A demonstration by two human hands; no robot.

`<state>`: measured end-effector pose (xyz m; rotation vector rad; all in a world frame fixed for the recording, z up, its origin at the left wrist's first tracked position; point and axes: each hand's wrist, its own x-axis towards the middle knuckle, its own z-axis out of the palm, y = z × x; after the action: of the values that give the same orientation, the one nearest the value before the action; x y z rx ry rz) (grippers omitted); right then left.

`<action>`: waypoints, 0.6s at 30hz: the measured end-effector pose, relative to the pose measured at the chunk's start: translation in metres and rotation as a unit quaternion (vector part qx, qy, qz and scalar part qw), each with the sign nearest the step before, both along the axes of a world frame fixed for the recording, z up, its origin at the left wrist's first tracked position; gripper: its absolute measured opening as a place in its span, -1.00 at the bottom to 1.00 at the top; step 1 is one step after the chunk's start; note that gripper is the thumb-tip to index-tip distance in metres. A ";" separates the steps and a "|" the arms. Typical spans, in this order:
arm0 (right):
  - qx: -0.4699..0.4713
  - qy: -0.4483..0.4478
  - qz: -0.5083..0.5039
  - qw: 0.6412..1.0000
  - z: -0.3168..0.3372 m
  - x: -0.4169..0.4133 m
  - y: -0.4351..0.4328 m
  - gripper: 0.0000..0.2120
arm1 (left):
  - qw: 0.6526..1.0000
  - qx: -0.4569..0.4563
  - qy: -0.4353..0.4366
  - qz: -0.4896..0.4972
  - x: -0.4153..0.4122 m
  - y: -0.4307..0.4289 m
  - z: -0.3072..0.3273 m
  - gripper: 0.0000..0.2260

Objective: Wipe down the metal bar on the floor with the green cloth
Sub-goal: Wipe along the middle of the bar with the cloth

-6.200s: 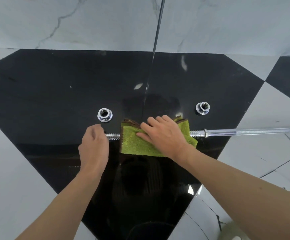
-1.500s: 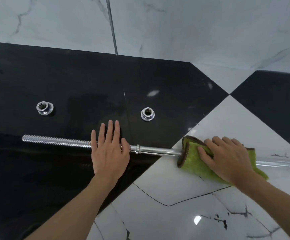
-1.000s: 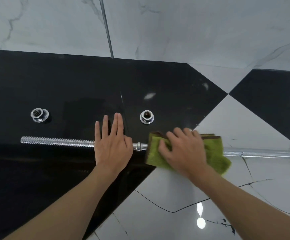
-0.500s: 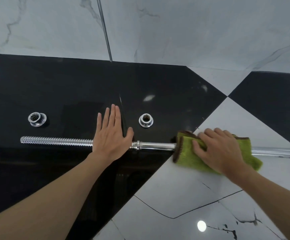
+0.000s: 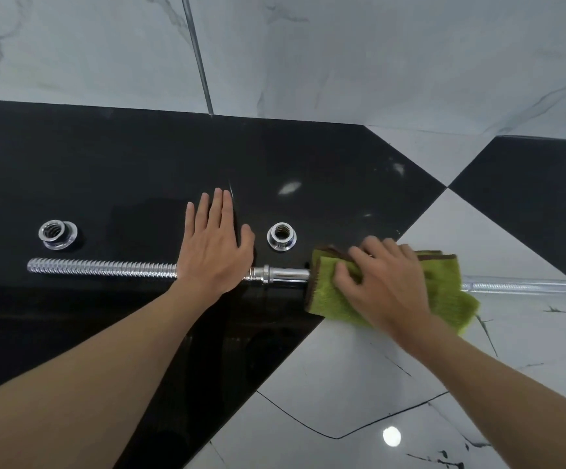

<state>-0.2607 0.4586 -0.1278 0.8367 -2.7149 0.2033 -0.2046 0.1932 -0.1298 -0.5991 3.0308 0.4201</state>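
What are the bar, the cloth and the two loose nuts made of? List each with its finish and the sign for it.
The metal bar looks like chrome-plated steel: it is mirror-bright with sharp reflections, and its left end is threaded. The green cloth is probably microfibre: it has a soft fuzzy pile and a brown edge. The two nuts are shiny polished metal, probably chromed, and threaded inside.

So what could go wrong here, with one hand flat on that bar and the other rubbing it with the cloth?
The metal bar is round and lies on the glossy floor, steadied only by the flat left hand; a hard push from the right hand might roll it. The nearer nut sits close to the green cloth and could get knocked. The cloth's pile may snag on the threaded end.
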 end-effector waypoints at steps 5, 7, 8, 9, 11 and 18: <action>-0.033 0.011 0.004 0.999 -0.001 0.019 -0.057 -0.68 | 1.000 0.002 -0.001 0.006 -0.004 -0.002 -0.001 -0.38; -0.033 0.023 0.014 0.999 -0.003 0.020 -0.058 -0.66 | 1.000 -0.003 -0.002 0.005 -0.004 -0.002 -0.001 -0.38; -0.028 0.028 0.024 0.999 -0.004 0.019 -0.055 -0.65 | 1.000 -0.005 -0.003 0.006 -0.004 -0.002 -0.002 -0.38; -0.022 0.030 0.037 0.999 -0.004 0.018 -0.051 -0.63 | 1.000 -0.006 -0.007 0.007 -0.003 -0.002 -0.001 -0.38; -0.016 0.036 0.052 0.998 -0.005 0.015 -0.041 -0.60 | 1.000 -0.006 -0.015 0.009 0.000 -0.001 -0.001 -0.37; 0.022 0.035 0.063 0.997 -0.004 -0.003 0.038 -0.60 | 0.998 -0.049 -0.030 -0.010 0.021 0.005 0.001 -0.34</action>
<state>-0.2634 0.4966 -0.1313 1.0088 -2.6123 0.1369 -0.1837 0.1986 -0.1284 -0.5739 3.0115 0.2506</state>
